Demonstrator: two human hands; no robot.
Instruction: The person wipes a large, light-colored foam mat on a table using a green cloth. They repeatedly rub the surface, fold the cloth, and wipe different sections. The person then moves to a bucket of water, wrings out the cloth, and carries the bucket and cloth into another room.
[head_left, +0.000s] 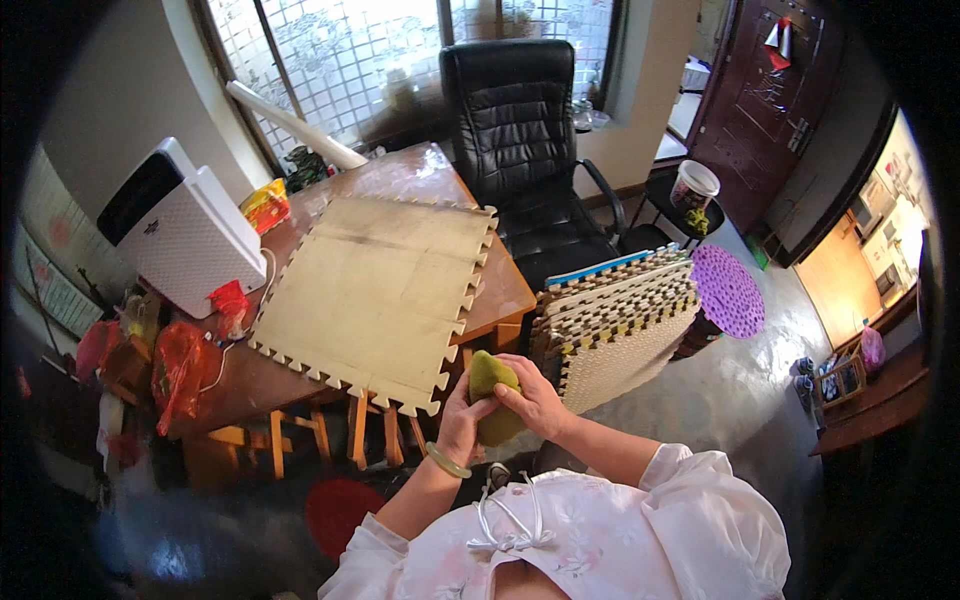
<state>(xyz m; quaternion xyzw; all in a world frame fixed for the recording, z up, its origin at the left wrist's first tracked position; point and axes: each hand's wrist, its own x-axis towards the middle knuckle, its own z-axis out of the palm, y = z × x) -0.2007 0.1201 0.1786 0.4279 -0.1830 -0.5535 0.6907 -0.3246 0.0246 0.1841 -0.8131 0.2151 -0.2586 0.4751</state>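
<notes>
Both hands are wrapped around a yellow-green, pear-shaped thing (493, 373), held upright in front of my body. Whether it is a fruit or a bunched cloth, I cannot tell. My left hand (456, 424), with a pale bangle at the wrist, grips its left side. From the right, my right hand (536, 397) closes on it, and the two thumbs meet across its middle. Just beyond my hands, a cream foam puzzle mat (375, 285) lies on a wooden table (499, 289), overhanging its near edge.
A thick stack of foam mats (626, 330) stands to the right, beside a purple round-topped stool (727, 292). Behind are a black office chair (517, 150) and a small stool bearing a bucket (694, 186). A white appliance (191, 232) and red plastic bags (180, 367) occupy the table's left.
</notes>
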